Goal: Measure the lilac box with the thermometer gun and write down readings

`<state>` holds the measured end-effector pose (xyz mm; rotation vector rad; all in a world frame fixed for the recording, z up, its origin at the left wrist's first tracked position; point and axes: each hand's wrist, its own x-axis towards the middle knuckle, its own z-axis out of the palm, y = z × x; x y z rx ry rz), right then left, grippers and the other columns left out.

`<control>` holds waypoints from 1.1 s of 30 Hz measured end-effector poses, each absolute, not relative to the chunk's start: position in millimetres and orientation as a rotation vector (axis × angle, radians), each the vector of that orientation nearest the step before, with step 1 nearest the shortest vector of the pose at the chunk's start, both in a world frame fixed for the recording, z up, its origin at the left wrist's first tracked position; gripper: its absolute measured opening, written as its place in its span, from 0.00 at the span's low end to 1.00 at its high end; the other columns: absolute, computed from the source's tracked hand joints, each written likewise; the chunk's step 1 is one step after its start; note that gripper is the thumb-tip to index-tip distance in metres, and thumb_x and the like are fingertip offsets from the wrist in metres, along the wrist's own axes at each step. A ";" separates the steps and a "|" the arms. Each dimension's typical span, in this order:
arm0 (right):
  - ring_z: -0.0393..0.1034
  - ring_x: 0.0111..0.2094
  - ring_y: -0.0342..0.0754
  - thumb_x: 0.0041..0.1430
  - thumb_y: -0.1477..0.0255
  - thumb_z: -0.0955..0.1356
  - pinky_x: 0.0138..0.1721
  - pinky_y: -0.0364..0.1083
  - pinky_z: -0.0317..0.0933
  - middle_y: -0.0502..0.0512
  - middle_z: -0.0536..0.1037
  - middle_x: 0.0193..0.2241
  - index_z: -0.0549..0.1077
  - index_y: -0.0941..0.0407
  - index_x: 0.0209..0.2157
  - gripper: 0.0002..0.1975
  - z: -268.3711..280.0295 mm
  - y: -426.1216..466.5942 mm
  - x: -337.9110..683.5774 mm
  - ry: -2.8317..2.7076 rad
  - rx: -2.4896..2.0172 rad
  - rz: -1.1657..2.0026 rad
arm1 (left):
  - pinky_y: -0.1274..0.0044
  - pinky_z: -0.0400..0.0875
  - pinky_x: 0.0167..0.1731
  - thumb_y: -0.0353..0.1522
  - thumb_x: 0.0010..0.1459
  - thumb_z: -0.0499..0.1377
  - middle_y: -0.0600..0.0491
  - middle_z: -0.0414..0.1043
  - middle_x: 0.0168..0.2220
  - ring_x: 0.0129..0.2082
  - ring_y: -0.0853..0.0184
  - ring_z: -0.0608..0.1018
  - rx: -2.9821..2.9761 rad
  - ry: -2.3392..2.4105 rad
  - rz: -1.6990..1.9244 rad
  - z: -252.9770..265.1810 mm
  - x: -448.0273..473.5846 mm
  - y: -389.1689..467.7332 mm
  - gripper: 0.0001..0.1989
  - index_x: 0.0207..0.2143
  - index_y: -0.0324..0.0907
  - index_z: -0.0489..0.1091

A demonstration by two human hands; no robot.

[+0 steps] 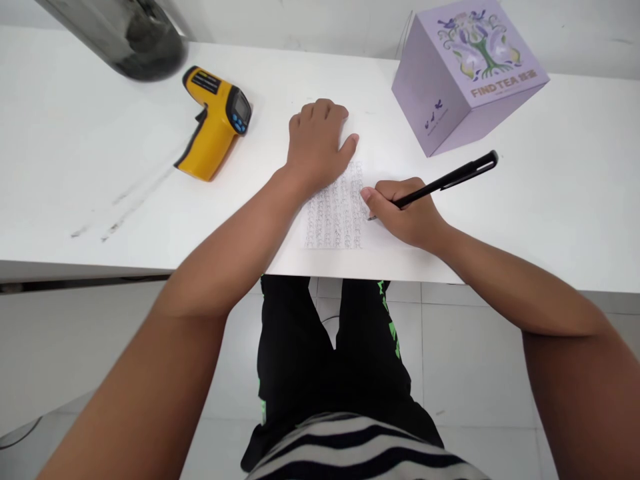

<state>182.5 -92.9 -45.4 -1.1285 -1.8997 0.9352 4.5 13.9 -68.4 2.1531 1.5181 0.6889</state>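
A black pen [443, 181] is gripped in my right hand [407, 210], its tip down at the right side of the written lines. The sheet of paper [333, 217] lies on the white table and carries several columns of small dark handwriting. My left hand [320, 143] rests palm down over the upper left part of the sheet, fingers stretched out and thumb apart, holding nothing. The paper's upper edge is hard to make out against the table, and part of the sheet is hidden under both hands.
A yellow and black infrared thermometer [213, 127] lies to the left of my left hand. The lilac tea box [467, 73] stands at the back right. At the back left is a dark, see-through cylindrical container [145, 40]. The white table [60, 167] has dark smudges.
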 end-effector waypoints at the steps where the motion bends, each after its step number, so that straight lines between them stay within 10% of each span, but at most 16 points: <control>1: 0.56 0.20 0.39 0.68 0.55 0.65 0.22 0.43 0.50 0.45 0.56 0.15 0.52 0.53 0.17 0.30 -45.5 -92.8 182.6 -1.901 -1.117 0.937 | 0.50 0.46 0.67 0.54 0.55 0.49 0.52 0.67 0.58 0.70 0.49 0.48 2.149 1.518 0.696 -68.1 4.9 13.6 0.31 0.61 0.63 0.62; 26: 0.49 0.18 0.38 0.69 0.53 0.64 0.21 0.43 0.46 0.43 0.52 0.14 0.52 0.54 0.16 0.31 -45.5 -94.6 183.6 -1.910 -1.068 0.915 | 0.56 0.53 0.65 0.43 0.65 0.52 0.47 0.64 0.60 0.64 0.50 0.62 2.263 1.652 0.539 -54.9 9.3 4.0 0.18 0.55 0.50 0.65; 33: 0.60 0.22 0.39 0.69 0.50 0.61 0.24 0.43 0.54 0.46 0.65 0.18 0.68 0.55 0.24 0.27 -49.5 -99.7 182.4 -1.893 -1.064 0.767 | 0.57 0.55 0.65 0.45 0.67 0.50 0.45 0.65 0.61 0.64 0.50 0.64 2.371 1.612 0.574 -62.3 5.7 5.6 0.22 0.58 0.46 0.66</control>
